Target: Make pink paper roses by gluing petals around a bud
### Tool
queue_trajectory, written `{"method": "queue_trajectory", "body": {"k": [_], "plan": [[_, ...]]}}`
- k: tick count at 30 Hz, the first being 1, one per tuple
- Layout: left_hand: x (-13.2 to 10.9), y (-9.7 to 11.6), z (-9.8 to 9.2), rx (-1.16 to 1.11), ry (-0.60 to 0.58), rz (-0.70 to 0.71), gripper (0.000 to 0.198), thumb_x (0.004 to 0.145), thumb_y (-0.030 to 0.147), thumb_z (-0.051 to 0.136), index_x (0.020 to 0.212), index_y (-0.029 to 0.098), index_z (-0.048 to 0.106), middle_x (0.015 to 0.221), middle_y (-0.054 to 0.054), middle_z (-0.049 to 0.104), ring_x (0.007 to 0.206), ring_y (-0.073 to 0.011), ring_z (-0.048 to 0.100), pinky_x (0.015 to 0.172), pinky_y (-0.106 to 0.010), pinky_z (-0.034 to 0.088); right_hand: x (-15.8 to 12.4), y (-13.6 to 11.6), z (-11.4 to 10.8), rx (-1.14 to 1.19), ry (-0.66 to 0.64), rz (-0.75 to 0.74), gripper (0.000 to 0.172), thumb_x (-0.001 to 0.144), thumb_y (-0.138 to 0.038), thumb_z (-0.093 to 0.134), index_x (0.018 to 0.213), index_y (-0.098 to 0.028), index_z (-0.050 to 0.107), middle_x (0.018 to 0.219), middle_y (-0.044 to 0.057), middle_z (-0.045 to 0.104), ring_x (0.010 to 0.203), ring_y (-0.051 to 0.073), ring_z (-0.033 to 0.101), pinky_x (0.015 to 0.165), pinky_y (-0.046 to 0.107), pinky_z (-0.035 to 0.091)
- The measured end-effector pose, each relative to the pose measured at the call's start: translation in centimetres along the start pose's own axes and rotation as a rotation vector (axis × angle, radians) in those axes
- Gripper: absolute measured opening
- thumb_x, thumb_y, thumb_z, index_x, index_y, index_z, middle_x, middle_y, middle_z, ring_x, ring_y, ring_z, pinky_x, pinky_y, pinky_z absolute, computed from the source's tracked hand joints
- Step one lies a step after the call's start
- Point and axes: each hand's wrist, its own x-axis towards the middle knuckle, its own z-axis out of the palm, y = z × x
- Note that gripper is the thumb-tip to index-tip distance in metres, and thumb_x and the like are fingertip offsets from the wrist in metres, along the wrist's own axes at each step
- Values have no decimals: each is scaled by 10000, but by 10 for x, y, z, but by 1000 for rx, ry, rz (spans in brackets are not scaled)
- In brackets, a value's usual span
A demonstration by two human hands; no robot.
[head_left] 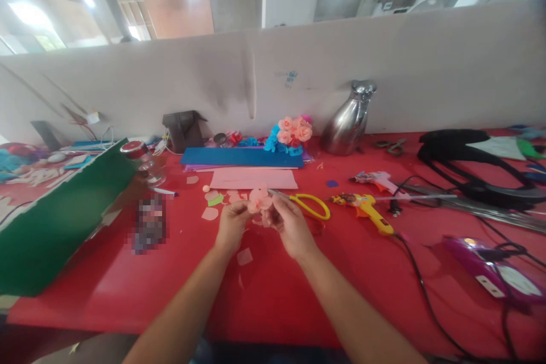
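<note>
A peach paper flower (260, 200) is held up between my two hands, above the red tabletop. My left hand (234, 226) pinches its left side. On the right side, the fingers of my right hand (290, 224) are closed on the same flower. Scissors with yellow handles (314, 206) lie just behind my right hand. Cut peach paper petals (210, 214) are scattered to the left, and one loose petal (244, 256) lies in front of my hands. A light green paper piece (215, 200) rests among the scraps.
Blue sheets (239, 157) and a pink sheet (254, 178) lie behind, beside a flower bunch (295, 130). A yellow glue gun (372, 215), its cord, and a purple power strip (490, 273) are right. A steel jug (347, 119) and glass jar (147, 164) stand farther back; a green panel (63, 222) is left.
</note>
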Motion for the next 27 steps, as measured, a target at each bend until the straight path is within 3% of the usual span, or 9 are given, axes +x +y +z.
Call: {"method": "queue_trajectory", "body": {"k": [4, 14, 18, 22, 27], "plan": [[1, 1, 0, 6, 70, 19, 128, 643, 267, 735, 635, 151, 682, 576, 10, 635, 569, -115, 550, 590, -241, 438, -1, -1, 1, -63, -29, -4, 282, 788, -464, 611, 719, -191, 589, 619, -22, 545, 521, 91, 453, 479, 215, 313], [2, -4, -1, -37, 49, 2, 41, 647, 183, 721, 678, 157, 715, 601, 7, 650, 571, -104, 546, 590, -228, 419, -3, -3, 3, -130, -29, -17, 164, 728, -310, 645, 661, -200, 544, 546, -44, 516, 524, 95, 443, 529, 227, 347], [1, -4, 0, -77, 34, -11, 26, 642, 161, 716, 665, 154, 705, 592, 10, 643, 563, -98, 539, 584, -223, 415, -3, -3, 2, -99, -22, -20, 158, 726, -305, 647, 670, -204, 539, 552, -44, 526, 515, 94, 443, 518, 227, 344], [2, -2, 1, -84, 110, 8, 42, 609, 139, 723, 614, 153, 683, 583, 14, 636, 571, -98, 536, 594, -222, 418, -4, -1, 2, -87, 13, -59, 201, 761, -346, 621, 652, -198, 542, 566, -32, 557, 493, 87, 440, 471, 221, 301], [3, -2, -1, -38, 159, 53, 32, 625, 124, 671, 609, 151, 671, 619, 9, 650, 589, -108, 545, 616, -234, 423, -6, 5, 5, -128, -57, 74, 278, 777, -425, 599, 666, -170, 602, 534, -6, 595, 431, 76, 447, 429, 219, 243]]}}
